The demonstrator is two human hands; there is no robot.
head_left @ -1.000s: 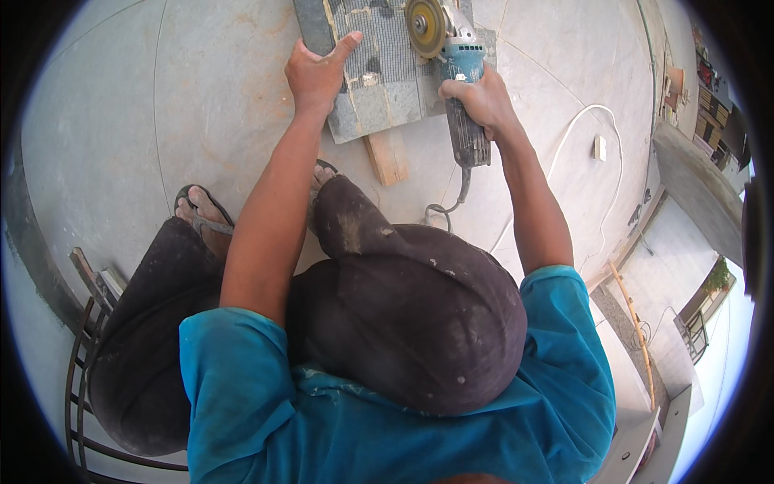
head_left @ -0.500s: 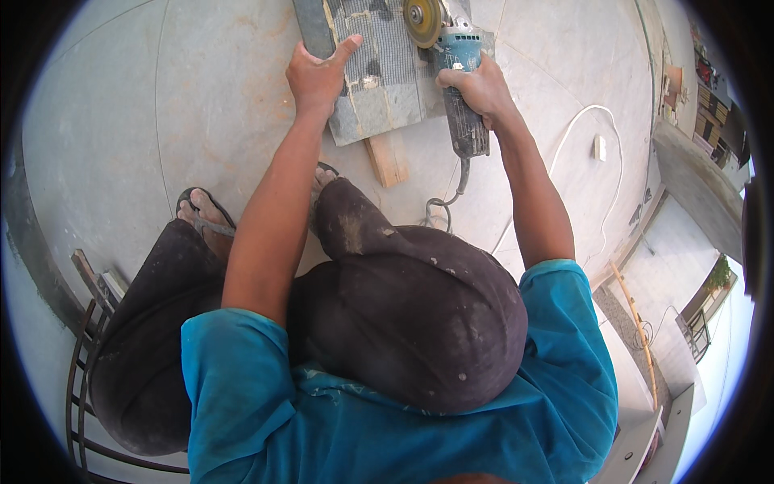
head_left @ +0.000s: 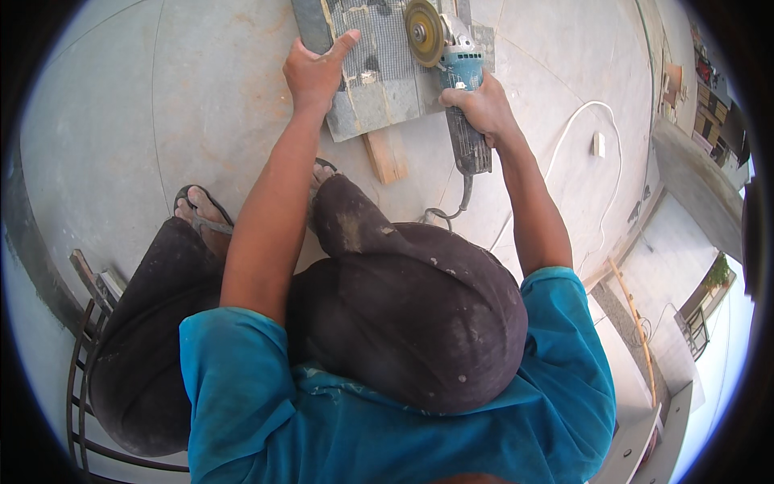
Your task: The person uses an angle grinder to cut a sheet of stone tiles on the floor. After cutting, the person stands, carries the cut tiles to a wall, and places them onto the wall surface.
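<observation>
At the top centre a grey slab (head_left: 357, 117) with a mesh-covered face rests on a wooden block (head_left: 385, 157). My left hand (head_left: 316, 68) grips the slab near its left edge, thumb lying over the mesh. My right hand (head_left: 480, 109) is closed round the body of a teal and black angle grinder (head_left: 461, 68). The grinder's yellowish disc (head_left: 423, 34) is over the slab's right part; whether it touches cannot be told. A black cable runs from the grinder's lower end toward my right knee.
I squat on a pale tiled floor (head_left: 105, 121). A white cord (head_left: 613, 153) with a small white block (head_left: 599, 143) lies to the right. A metal railing (head_left: 76, 403) and wood offcuts (head_left: 97, 282) are at lower left. A ledge (head_left: 697, 177) and a pole (head_left: 629, 306) are at right.
The grinder and my right hand shifted slightly forward half a second ago and have since come back a little toward me. Both hands keep their hold.
</observation>
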